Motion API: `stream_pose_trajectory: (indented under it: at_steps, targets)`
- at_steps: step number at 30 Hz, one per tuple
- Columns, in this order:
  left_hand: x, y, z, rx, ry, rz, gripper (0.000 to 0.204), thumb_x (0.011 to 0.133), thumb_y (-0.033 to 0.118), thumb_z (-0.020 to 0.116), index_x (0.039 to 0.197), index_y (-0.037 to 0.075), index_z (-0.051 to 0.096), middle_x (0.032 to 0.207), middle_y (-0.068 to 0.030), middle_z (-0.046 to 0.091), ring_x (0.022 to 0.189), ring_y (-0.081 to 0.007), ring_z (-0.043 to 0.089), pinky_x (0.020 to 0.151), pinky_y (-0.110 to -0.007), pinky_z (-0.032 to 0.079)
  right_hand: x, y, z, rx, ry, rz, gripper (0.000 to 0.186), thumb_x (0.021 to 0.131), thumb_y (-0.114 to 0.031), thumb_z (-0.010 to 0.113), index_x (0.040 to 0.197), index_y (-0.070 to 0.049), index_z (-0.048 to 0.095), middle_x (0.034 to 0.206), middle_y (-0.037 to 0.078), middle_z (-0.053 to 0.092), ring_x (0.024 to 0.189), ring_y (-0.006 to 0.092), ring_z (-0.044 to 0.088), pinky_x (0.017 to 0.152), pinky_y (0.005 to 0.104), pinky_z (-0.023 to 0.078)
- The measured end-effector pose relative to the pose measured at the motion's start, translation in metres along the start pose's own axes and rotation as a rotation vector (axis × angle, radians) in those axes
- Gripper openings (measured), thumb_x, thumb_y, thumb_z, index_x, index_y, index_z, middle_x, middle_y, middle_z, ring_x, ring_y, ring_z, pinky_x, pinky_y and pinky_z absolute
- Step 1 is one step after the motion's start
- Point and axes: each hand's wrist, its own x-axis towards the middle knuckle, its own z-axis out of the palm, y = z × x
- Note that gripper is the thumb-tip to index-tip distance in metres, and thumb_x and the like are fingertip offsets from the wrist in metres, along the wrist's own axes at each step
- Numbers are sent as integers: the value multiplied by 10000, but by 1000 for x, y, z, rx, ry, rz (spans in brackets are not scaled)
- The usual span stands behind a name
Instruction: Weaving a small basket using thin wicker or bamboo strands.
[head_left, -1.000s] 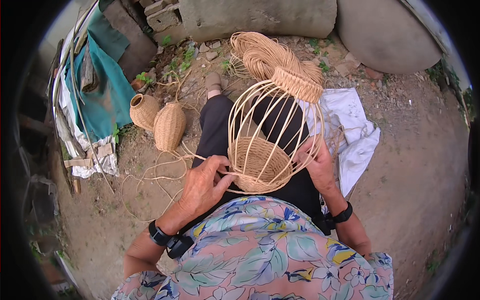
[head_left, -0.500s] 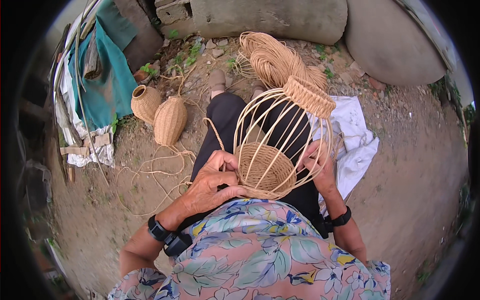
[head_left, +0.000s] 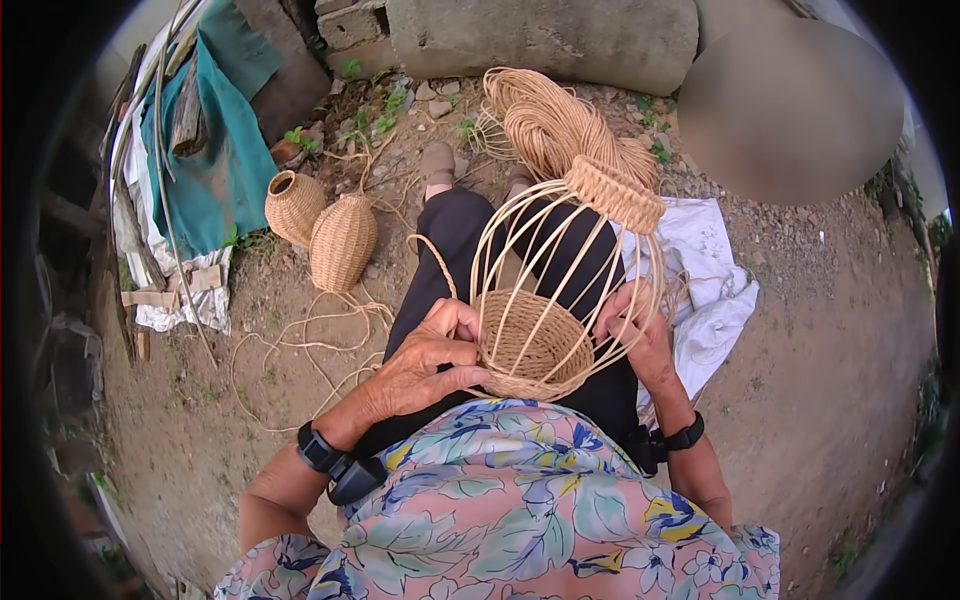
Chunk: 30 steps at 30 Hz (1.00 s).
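The part-woven basket (head_left: pixel 535 335) is resting on the lap (head_left: pixel 455 220), left hand (head_left: pixel 425 360) gripping its left wall (head_left: pixel 495 325), right hand (head_left: pixel 650 355) touching its stakes (head_left: pixel 556 190), grip unclear. The strand (head_left: pixel 441 265) is now looping beyond the left hand, suggesting weaving is advancing.

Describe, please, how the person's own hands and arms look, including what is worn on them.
The left hand and right hand wear no gloves. Each wrist has a black band: left band, right band. A chunky black box sits beside the left band. The short sleeves are pinkish, with a floral print.
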Motion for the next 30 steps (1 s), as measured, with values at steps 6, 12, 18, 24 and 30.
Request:
stream_pose_trajectory:
  at_steps: [6,12,18,24,30]
  targets:
    - [4,-6,-5,-43,-49,-18,311,831,220,740,647,52,554,1002,-37,433,909,-176,423,853,-319,366,3,5,-5,31,-49,22,162,827,-42,508,947,-60,401,768,59,548,684,124,565,642,255,469]
    - [7,-9,-9,-125,-83,-61,312,824,188,743,626,46,548,997,-29,432,909,-164,425,853,-317,369,3,6,-6,5,-50,10,159,831,-58,512,947,-62,404,752,56,561,681,121,558,640,253,460]
    - [11,-14,-14,-198,-102,-90,238,805,197,742,676,32,630,978,-29,466,934,-179,426,867,-316,364,6,12,-8,18,-52,-3,239,855,-205,601,929,-65,421,737,54,561,656,133,581,634,255,475]
    - [20,-25,-30,-239,-95,-167,292,831,247,720,676,32,598,1005,-30,479,913,-155,462,844,-305,383,5,-6,-7,69,-45,77,228,872,-176,620,940,-70,429,774,67,590,695,136,609,616,253,503]
    - [51,-34,-54,259,223,-200,143,865,128,673,953,33,613,1122,-75,508,772,-118,581,635,-252,525,31,-30,4,38,-53,158,256,876,-187,686,898,-30,486,752,79,645,626,113,619,488,230,498]
